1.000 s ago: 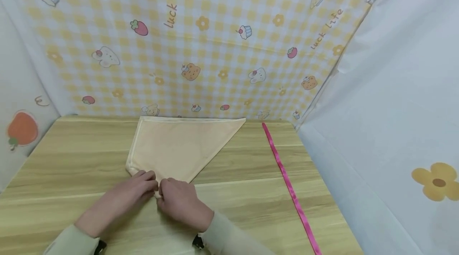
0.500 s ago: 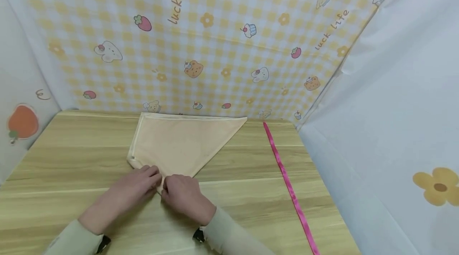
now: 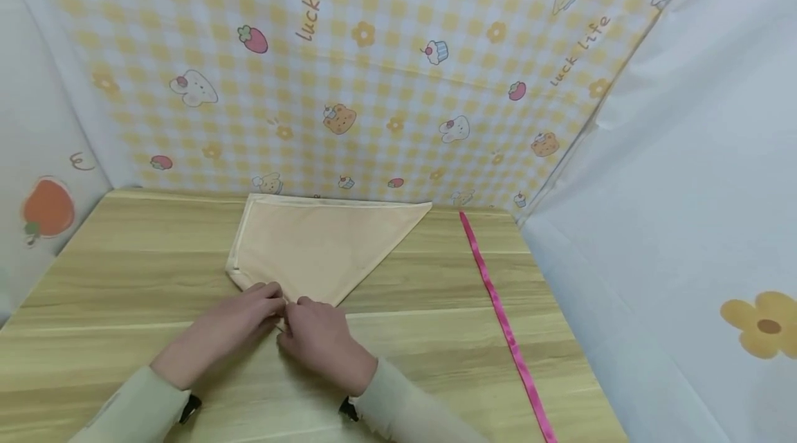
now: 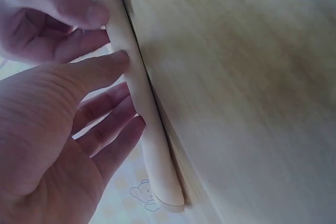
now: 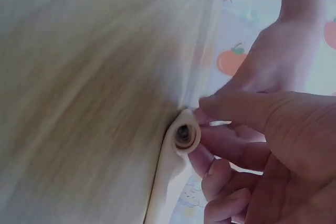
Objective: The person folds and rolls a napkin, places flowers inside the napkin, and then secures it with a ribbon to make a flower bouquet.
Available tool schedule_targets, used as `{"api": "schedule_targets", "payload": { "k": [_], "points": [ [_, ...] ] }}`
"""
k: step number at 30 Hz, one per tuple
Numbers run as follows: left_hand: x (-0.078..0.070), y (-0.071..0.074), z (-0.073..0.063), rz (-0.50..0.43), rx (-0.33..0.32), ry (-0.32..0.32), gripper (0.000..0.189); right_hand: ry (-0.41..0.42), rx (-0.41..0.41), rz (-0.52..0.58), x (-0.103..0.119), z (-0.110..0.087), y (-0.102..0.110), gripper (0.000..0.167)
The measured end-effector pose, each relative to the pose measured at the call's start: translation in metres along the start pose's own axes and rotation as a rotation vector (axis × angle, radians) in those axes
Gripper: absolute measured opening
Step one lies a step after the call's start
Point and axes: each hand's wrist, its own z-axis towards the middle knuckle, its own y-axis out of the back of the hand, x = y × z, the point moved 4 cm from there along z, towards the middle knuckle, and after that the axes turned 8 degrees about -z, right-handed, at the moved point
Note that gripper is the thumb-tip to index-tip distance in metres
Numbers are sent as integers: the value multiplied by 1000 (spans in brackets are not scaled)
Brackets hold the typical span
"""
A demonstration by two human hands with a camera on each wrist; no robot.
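A peach cloth point(image 3: 311, 249) with a pale hem lies on the table, its right side tapering to a point at the back. Along its near left edge it is rolled into a narrow tube point(image 4: 152, 135). My left hand point(image 3: 249, 311) holds this roll between thumb and fingers near its middle. Close beside it, my right hand point(image 3: 320, 339) pinches the roll towards its near end. In the right wrist view the spiral end of the roll point(image 5: 185, 136) shows beside the right fingertips. Part of the roll is hidden under both hands in the head view.
A long pink ribbon point(image 3: 498, 311) runs front to back on the right of the wood-grain table point(image 3: 423, 367). Behind stands a yellow checked curtain point(image 3: 380, 83). White sheets close in the right point(image 3: 672, 221) and left sides point(image 3: 37, 104).
Both hands have shifted slightly forward with the rolled edge, and the flat part of the cloth has become a little shorter. The ribbon stays in place; the head view has tilted slightly.
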Motion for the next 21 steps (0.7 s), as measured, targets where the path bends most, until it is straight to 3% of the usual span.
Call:
{"api": "schedule_targets", "payload": {
  "k": [6, 12, 16, 21],
  "points": [
    [0, -1, 6, -4, -14, -43, 22, -13, -30, -69, 2, 1, 0, 26],
    [1, -2, 4, 2, -22, -61, 23, 11, -11, 9, -2, 3, 0, 35],
    [3, -2, 4, -2, 14, -47, 26, 9, -3, 55, -7, 3, -2, 26],
    [1, -2, 8, 20, -3, -72, 28, -6, -10, 98, -16, 2, -4, 17]
  ]
}}
